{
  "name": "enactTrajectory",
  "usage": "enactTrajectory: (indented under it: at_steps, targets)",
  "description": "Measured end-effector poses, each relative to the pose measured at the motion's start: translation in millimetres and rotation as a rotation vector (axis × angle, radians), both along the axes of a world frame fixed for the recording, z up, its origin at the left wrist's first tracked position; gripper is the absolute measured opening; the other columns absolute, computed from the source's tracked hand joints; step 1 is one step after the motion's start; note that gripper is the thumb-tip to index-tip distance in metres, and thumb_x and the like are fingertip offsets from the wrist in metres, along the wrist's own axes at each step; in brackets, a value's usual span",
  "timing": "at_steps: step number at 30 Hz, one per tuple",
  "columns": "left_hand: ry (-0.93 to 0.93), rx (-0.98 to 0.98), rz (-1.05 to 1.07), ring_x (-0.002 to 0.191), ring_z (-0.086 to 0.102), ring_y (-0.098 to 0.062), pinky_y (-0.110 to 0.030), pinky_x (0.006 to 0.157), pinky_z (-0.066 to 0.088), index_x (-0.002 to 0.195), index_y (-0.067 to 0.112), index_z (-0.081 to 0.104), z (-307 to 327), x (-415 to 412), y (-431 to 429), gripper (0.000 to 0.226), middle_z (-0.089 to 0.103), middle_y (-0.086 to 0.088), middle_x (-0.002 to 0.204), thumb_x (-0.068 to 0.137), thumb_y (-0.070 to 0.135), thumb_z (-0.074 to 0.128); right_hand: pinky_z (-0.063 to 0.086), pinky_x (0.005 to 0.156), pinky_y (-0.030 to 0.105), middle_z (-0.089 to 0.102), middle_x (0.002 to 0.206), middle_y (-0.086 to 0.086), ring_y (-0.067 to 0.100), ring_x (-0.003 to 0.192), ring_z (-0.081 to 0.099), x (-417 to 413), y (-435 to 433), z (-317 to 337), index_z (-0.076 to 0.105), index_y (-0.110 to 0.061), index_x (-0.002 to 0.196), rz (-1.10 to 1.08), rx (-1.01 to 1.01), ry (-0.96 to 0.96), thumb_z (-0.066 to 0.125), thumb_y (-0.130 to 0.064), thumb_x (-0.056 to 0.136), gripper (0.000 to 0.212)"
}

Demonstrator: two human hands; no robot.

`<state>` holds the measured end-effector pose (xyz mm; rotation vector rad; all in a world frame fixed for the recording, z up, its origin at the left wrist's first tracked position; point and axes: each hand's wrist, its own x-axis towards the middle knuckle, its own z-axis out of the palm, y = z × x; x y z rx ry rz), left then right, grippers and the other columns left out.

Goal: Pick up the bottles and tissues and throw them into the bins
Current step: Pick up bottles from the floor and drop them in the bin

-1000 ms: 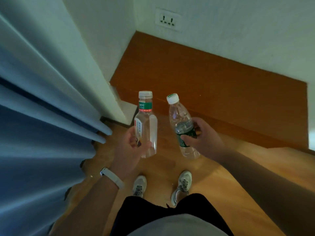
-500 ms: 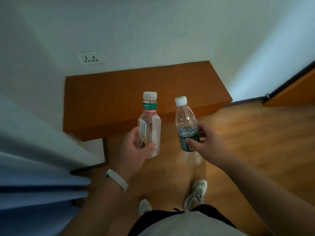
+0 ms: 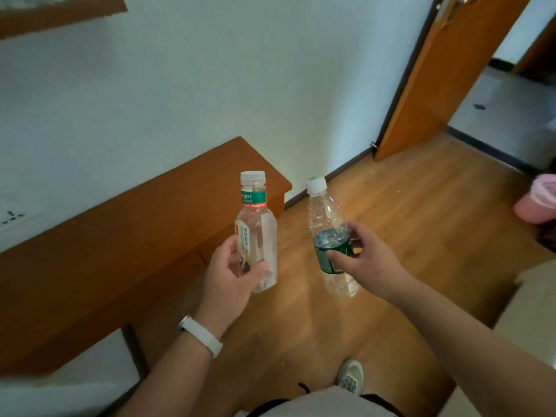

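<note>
My left hand grips a squat clear bottle with a white cap and a green and red neck band, held upright above the floor. My right hand holds a taller clear bottle with a white cap and a dark green label, tilted slightly left. The two bottles are apart, side by side in front of me. A pink bin stands at the right edge of the view, partly cut off. No tissues are in view.
A low brown wooden bench runs along the white wall on the left. An orange door stands open at the upper right, with a pale tiled floor beyond it. A beige box edge sits at the right. Wooden floor lies ahead.
The view has swung to the right: the curtain has gone from sight, and the open door and pink bin have come into view. Both hands still hold their bottles as before.
</note>
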<state>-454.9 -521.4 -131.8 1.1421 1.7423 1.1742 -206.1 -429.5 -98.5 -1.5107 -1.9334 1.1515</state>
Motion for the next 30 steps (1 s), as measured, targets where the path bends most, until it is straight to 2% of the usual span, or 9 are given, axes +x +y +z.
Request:
enactTrajectory:
  at_steps: [4,8,11,16,19,22,25,30]
  targets:
    - [0.083,0.001,-0.136,0.112,0.057,-0.005,-0.020,0.079,0.055,0.140,0.031,0.042,7,70,51,0.068,0.054,0.014,0.126,0.081,0.032,0.075,0.055,0.083,0.030,0.060,0.107,-0.022,-0.002,0.097,0.059,81,29,-5,0.051,-0.037,0.123,-0.107,0.005,0.043,0.075,-0.043,0.077,0.052]
    - [0.094,-0.001,-0.226,0.113,0.059,-0.011,-0.029,0.082,0.058,0.139,0.031,0.042,12,142,95,0.069,0.056,0.012,0.127,0.079,0.034,0.076,0.051,0.080,0.023,0.060,0.107,-0.023,-0.006,0.094,0.057,158,49,-8,0.050,-0.039,0.119,-0.214,0.024,0.035,0.075,-0.044,0.076,0.050]
    - [0.094,0.009,-0.285,0.111,0.060,-0.010,-0.026,0.081,0.058,0.132,0.039,0.042,18,191,122,0.062,0.056,0.013,0.126,0.079,0.034,0.075,0.047,0.076,0.018,0.058,0.105,-0.023,-0.008,0.092,0.056,208,58,-7,0.045,-0.040,0.116,-0.290,0.008,0.062,0.075,-0.042,0.077,0.049]
    - [0.130,0.009,-0.427,0.110,0.061,-0.011,-0.025,0.081,0.057,0.130,0.041,0.045,28,252,168,0.060,0.059,0.016,0.121,0.079,0.036,0.076,0.046,0.082,0.020,0.061,0.104,-0.024,-0.013,0.092,0.056,268,69,-5,0.049,-0.039,0.116,-0.442,0.000,0.156,0.076,-0.038,0.078,0.046]
    - [0.161,0.035,-0.496,0.106,0.060,-0.006,-0.019,0.076,0.056,0.123,0.047,0.044,32,281,201,0.055,0.057,0.022,0.117,0.080,0.035,0.075,0.047,0.087,0.023,0.063,0.107,-0.021,-0.008,0.096,0.058,293,77,-8,0.051,-0.038,0.118,-0.530,-0.030,0.216,0.075,-0.038,0.079,0.046]
    - [0.163,0.031,-0.553,0.108,0.061,-0.009,-0.030,0.084,0.057,0.124,0.045,0.047,29,302,235,0.055,0.058,0.022,0.118,0.078,0.044,0.075,0.048,0.087,0.026,0.065,0.106,-0.020,-0.003,0.097,0.060,313,86,-14,0.052,-0.037,0.119,-0.609,-0.058,0.226,0.076,-0.039,0.079,0.046]
    - [0.132,0.028,-0.606,0.109,0.063,-0.017,-0.041,0.085,0.058,0.128,0.043,0.048,18,316,273,0.065,0.061,0.017,0.120,0.069,0.056,0.075,0.049,0.086,0.027,0.065,0.105,-0.020,-0.001,0.096,0.061,328,101,-18,0.052,-0.039,0.114,-0.671,-0.060,0.197,0.075,-0.037,0.080,0.041]
    - [0.099,0.032,-0.679,0.107,0.063,-0.010,-0.034,0.082,0.059,0.126,0.041,0.050,9,337,343,0.055,0.062,0.017,0.116,0.077,0.044,0.076,0.051,0.083,0.027,0.064,0.106,-0.020,0.002,0.097,0.062,348,150,-15,0.051,-0.036,0.119,-0.780,-0.044,0.131,0.075,-0.040,0.080,0.046]
